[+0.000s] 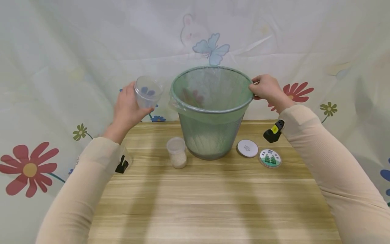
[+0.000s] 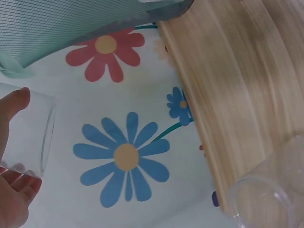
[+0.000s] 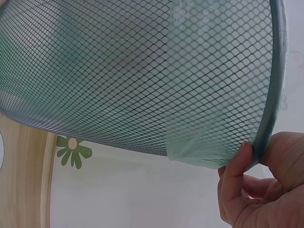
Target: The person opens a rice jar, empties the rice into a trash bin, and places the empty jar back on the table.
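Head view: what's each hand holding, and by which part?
Left hand: clear jar, gripped around its side. Right hand: mesh bin, pinched at its rim, over the green liner.

In my head view the light is soft and even; broad, blurry-edged shadows run down the desk [image 1: 198,210] toward me, and pale glare streaks the curtain [image 1: 170,40]. Both wrist views look dimmer and greyer. Print on the white lid [image 1: 247,148] is too soft to read.
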{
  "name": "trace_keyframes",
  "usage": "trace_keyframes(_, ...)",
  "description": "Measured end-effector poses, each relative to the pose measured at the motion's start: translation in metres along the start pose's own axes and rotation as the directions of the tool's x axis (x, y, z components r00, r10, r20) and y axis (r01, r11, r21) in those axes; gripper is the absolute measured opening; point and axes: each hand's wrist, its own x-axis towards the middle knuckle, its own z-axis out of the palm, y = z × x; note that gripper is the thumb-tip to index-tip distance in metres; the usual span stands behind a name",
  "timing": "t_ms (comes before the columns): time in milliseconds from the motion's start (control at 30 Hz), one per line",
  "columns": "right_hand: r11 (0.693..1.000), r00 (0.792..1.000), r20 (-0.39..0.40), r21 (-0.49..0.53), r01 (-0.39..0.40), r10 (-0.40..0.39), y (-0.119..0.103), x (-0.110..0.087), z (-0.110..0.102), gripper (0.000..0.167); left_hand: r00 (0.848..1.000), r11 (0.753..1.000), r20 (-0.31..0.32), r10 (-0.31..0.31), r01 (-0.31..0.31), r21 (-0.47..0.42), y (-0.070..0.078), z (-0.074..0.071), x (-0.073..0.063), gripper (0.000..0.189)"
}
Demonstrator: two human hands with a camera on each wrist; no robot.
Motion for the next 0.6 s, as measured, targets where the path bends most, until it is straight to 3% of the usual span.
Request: trace_keyframes(600,1.000,1.000,-0.001,0.014,-0.003,0.003,0.004,-0.002,-0.005,0.052,0.988,0.968,-0.002,-0.157,0.154,-0.197,-0.024,0.059,-0.031,0.091)
